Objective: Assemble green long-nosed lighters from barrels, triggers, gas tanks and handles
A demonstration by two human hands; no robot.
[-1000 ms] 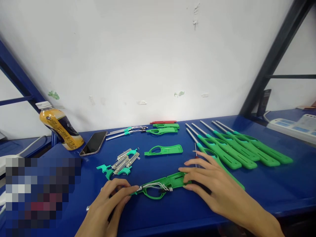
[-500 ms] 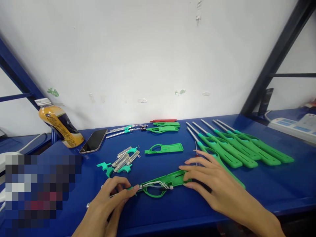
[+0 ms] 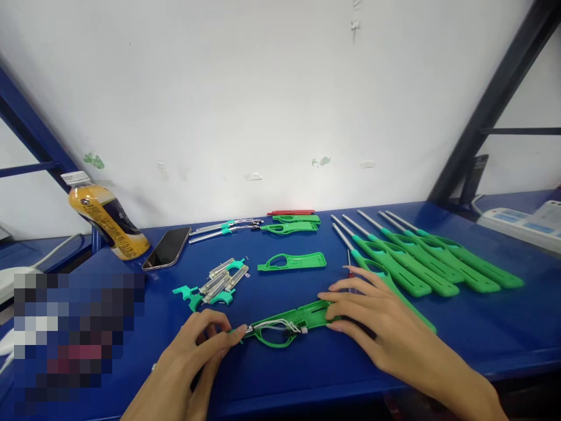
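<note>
An open green lighter shell (image 3: 287, 324) with white wires and a metal tube inside lies near the blue table's front edge. My left hand (image 3: 193, 356) pinches the metal tube end at the shell's left tip. My right hand (image 3: 377, 327) rests with fingers stretched on the shell's right end, holding it down. A loose green shell half (image 3: 293, 262) lies just behind. A small pile of metal tubes with teal parts (image 3: 217, 285) sits behind my left hand.
Several finished green long-nosed lighters (image 3: 412, 257) lie in a row at the right. More parts (image 3: 263, 225) line the wall. A phone (image 3: 166, 248) and an orange bottle (image 3: 105, 216) stand at the back left. A white power strip (image 3: 526, 225) is at far right.
Both hands stay on the shell almost unmoved; my left fingers have shifted slightly along the tube. The camera has tilted a little.
</note>
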